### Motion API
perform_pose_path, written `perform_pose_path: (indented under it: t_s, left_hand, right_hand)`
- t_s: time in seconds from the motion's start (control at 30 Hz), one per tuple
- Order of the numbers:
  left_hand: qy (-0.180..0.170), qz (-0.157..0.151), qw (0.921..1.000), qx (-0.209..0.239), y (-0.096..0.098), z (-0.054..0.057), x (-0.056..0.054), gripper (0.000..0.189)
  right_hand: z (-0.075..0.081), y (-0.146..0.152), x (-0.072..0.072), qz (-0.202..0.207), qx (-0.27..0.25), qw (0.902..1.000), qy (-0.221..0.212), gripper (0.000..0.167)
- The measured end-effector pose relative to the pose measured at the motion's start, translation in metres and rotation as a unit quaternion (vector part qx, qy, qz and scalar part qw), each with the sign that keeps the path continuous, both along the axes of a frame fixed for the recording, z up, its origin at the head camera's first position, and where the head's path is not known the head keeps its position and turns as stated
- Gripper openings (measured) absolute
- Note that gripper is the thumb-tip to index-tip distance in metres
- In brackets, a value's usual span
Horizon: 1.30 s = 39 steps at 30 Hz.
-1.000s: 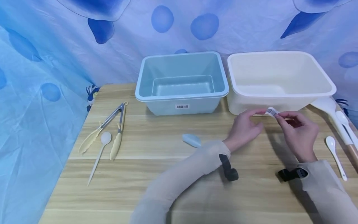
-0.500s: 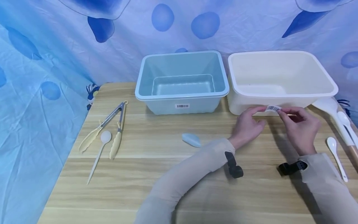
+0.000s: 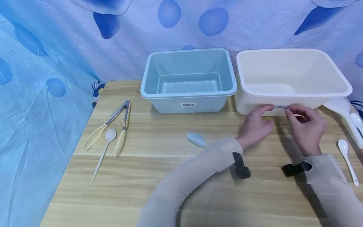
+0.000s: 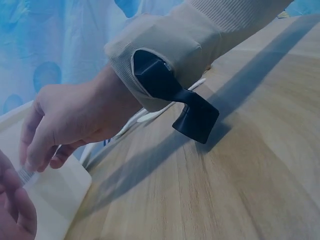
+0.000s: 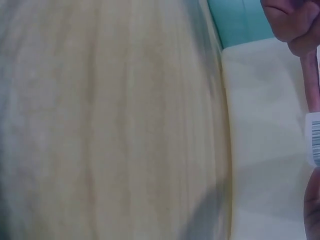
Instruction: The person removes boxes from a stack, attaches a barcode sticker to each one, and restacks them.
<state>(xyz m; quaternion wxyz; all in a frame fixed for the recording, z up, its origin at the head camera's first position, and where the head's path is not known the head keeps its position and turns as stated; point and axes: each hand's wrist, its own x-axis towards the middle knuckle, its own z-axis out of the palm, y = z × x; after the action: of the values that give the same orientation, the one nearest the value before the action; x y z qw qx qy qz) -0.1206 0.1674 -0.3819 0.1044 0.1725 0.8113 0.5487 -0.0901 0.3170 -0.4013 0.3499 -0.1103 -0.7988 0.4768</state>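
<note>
A white barcode sticker (image 3: 281,107) lies against the front wall of the white plastic bin (image 3: 244,102). My left hand (image 3: 256,127) reaches to the sticker's left end with a straight index finger, its thumb held apart below. At the right end, my right hand (image 3: 307,130) pinches the sticker between thumb and index finger. The right wrist view shows the sticker (image 5: 315,139) between the two hands, lined up along the bin wall. In the left wrist view, the right hand (image 4: 82,117) is at the bin, with part of the left hand (image 4: 12,205) at the lower left edge.
Left of the white bin stands a light blue bin (image 3: 167,105) bearing its own barcode sticker. A blue scrap (image 3: 197,139) lies mid-table. Tongs (image 3: 122,138) and a white spoon (image 3: 110,135) lie left; a small spoon (image 3: 343,146) and white ladle (image 3: 340,107) lie right.
Both hands have brought the sticker closer to the white bin's front wall, where it now lies straighter and level. The head view has shifted slightly.
</note>
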Motion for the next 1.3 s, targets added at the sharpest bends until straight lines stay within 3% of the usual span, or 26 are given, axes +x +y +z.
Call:
perform_pose_path:
  t_s: [0.2, 0.4, 0.53, 0.6, 0.7, 0.8, 0.9, 0.97, 1.07, 1.17, 1.3]
  left_hand:
    - [-0.002, 0.015, 0.9999, 0.001, 0.001, 0.001, 0.002, 0.054]
    - [-0.007, 0.01, 0.9997, 0.021, 0.0, 0.001, 0.005, 0.051]
    - [-0.007, -0.025, 0.9996, 0.007, 0.003, 0.002, 0.004, 0.049]
    - [-0.011, -0.042, 0.9991, -0.001, 0.006, 0.003, 0.003, 0.049]
    - [-0.021, -0.049, 0.9986, -0.001, 0.011, 0.004, 0.002, 0.049]
    - [-0.038, -0.041, 0.9984, 0.005, 0.016, 0.003, 0.002, 0.048]
    - [-0.057, -0.028, 0.998, 0.003, 0.019, 0.001, 0.001, 0.047]
    - [-0.067, -0.026, 0.9974, 0.002, 0.019, -0.001, 0.001, 0.047]
    - [-0.075, -0.027, 0.9968, 0.001, 0.02, -0.001, 0.0, 0.047]
    - [-0.069, -0.031, 0.9971, 0.005, 0.02, -0.001, -0.001, 0.047]
    - [-0.051, -0.028, 0.9983, -0.005, 0.017, -0.004, -0.003, 0.047]
  right_hand:
    - [0.0, -0.003, 0.002, -0.01, 0.078, 0.9968, 0.015, 0.014]
    - [0.002, -0.006, 0.006, -0.027, 0.078, 0.9966, -0.004, 0.017]
    - [0.004, -0.006, 0.007, -0.022, 0.019, 0.9996, -0.008, 0.012]
    - [0.004, -0.005, 0.006, 0.014, -0.05, 0.9985, 0.015, 0.009]
    - [0.006, -0.006, 0.002, 0.079, -0.18, 0.9792, 0.05, 0.01]
    - [0.005, -0.006, 0.0, 0.091, -0.272, 0.9574, 0.031, 0.01]
    - [0.003, -0.006, -0.001, 0.079, -0.299, 0.9501, -0.042, 0.014]
    - [0.001, -0.005, 0.0, 0.085, -0.32, 0.9413, -0.067, 0.016]
    - [0.0, -0.004, 0.001, 0.096, -0.338, 0.9341, -0.064, 0.016]
    - [0.003, -0.004, 0.002, 0.103, -0.341, 0.9335, -0.042, 0.012]
    - [0.002, -0.004, 0.001, 0.118, -0.341, 0.9316, -0.043, 0.011]
